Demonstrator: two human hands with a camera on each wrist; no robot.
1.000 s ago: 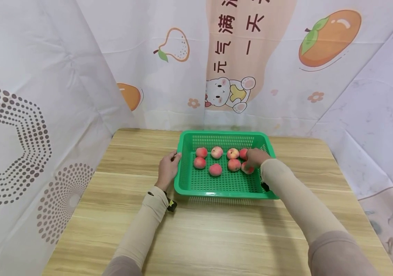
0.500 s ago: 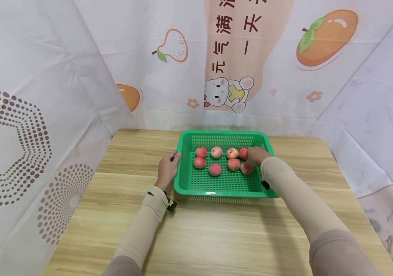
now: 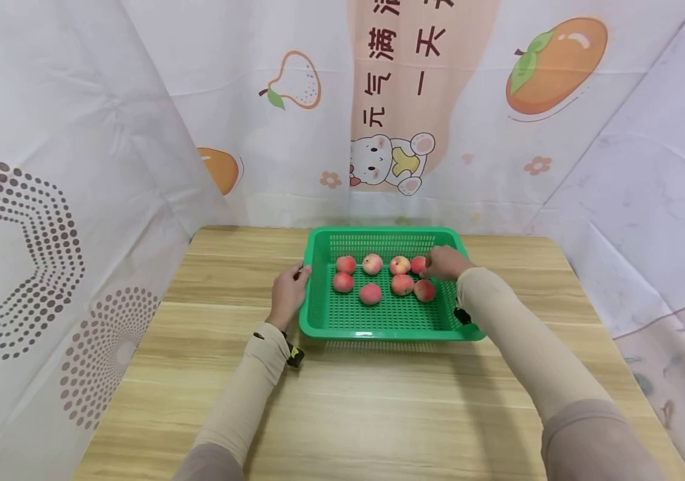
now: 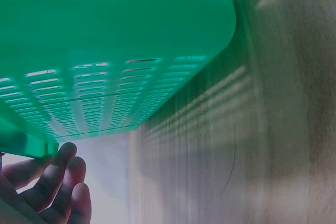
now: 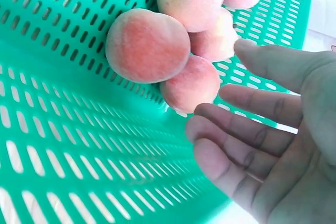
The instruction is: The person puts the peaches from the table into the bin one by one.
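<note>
bright even light, soft shadows, sharp head view, left wrist view blurred

A light wooden table (image 3: 378,401) fills the six o'clock half. Behind it, from nine to three o'clock, hang white printed curtains (image 3: 107,100) showing a bear (image 3: 378,160), pear (image 3: 297,80) and orange fruit (image 3: 559,63).

Green slotted basket (image 4: 115,40) fills upper left, seen close from outside, wall perforated. Left hand (image 4: 44,192) at lower left, fingers curled against basket rim. Blurred wooden bench (image 4: 252,145) on right.
</note>
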